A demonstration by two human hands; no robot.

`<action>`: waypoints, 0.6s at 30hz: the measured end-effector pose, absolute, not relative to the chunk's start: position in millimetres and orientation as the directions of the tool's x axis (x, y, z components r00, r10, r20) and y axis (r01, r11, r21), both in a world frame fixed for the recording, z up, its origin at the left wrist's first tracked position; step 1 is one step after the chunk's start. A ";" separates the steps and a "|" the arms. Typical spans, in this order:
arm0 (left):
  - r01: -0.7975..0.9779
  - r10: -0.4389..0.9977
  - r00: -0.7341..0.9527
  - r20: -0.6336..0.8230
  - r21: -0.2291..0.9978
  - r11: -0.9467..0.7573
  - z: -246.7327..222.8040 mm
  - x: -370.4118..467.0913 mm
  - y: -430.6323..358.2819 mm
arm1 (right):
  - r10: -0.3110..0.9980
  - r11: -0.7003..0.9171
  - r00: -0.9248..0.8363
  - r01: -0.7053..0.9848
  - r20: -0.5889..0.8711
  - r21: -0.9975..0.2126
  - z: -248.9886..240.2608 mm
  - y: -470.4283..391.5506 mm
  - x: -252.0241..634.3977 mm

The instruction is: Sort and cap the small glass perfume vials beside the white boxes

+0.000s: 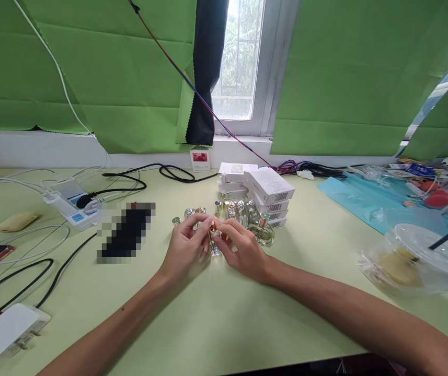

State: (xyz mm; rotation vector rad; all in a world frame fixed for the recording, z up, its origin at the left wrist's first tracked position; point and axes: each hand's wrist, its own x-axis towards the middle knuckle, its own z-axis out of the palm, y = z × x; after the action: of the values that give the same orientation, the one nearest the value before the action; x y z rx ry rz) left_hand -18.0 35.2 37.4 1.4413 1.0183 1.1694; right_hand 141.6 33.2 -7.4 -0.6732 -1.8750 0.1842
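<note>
In the head view, a small clear glass perfume bottle [215, 248] with a gold-coloured top [213, 225] is upright between my hands at the middle of the table. My left hand [186, 240] pinches it near the top from the left. Fingers of my right hand [243, 246] close on the same bottle from the right; the exact fingertip contact is partly hidden. Just beyond stand several more glass bottles [241, 211] with gold tops. A rounded bottle with a green-and-copper cap [263, 222] lies by my right knuckles, and another green cap [175, 221] shows left of my left hand.
White boxes [271, 185] are stacked behind the bottles. To the left lie a pixelated dark object [127, 232], a power strip [70, 209], a white charger [10, 331] and cables. A lidded plastic drink cup [423, 258] sits at the right near blue sheeting [359, 201].
</note>
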 end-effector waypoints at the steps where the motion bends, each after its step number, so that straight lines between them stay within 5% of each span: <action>1: 0.025 0.970 0.184 0.161 0.985 -0.168 37.6 -17.7 35.0 | 0.530 0.828 -0.260 0.363 0.807 -0.427 -7.2 33.2 141.7; 18: -0.040 0.971 0.179 0.159 0.987 -0.155 33.9 -17.4 36.2 | 0.521 0.840 -0.270 0.330 0.810 -0.430 -4.8 33.8 142.8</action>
State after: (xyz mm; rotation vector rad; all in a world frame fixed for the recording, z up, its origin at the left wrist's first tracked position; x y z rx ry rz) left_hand -17.4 36.2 33.9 1.3857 0.9749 1.1963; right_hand 142.8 33.8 -4.8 -0.6385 -1.8814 0.2088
